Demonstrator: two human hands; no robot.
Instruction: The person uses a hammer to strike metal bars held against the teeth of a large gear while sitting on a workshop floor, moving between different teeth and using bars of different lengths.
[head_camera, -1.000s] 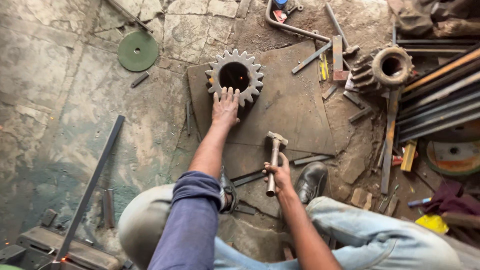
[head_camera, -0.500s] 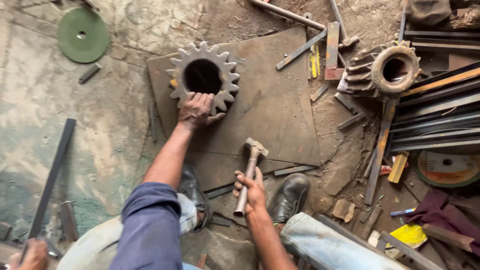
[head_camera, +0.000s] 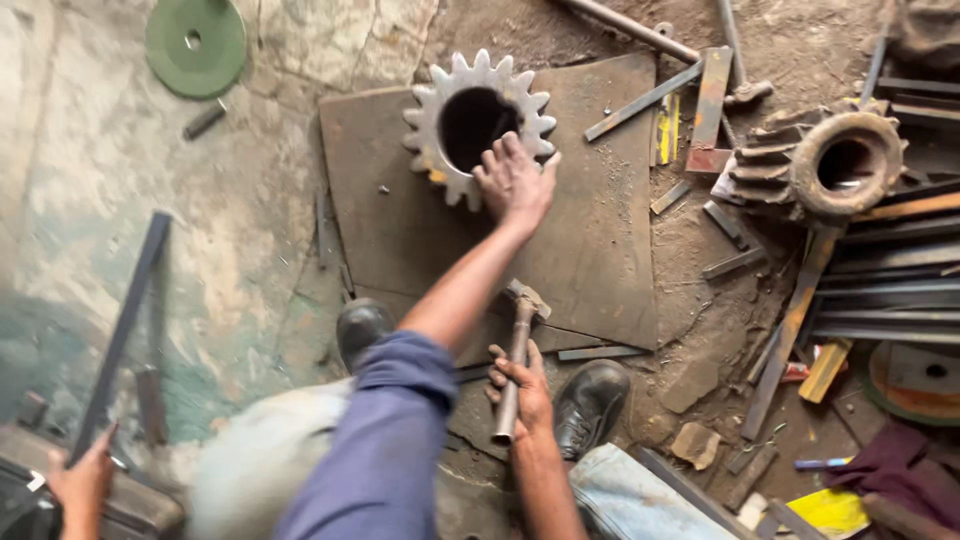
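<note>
In the head view, the large pale gear (head_camera: 478, 125) is seen lying flat on the steel plate (head_camera: 590, 250), with the left hand (head_camera: 515, 180) spread open on its near right rim. The hammer (head_camera: 518, 355) is gripped in the right hand (head_camera: 522, 390) just short of the plate's near edge, its handle running away toward the gear, so the gear lies ahead and slightly left of the hammer head.
</note>
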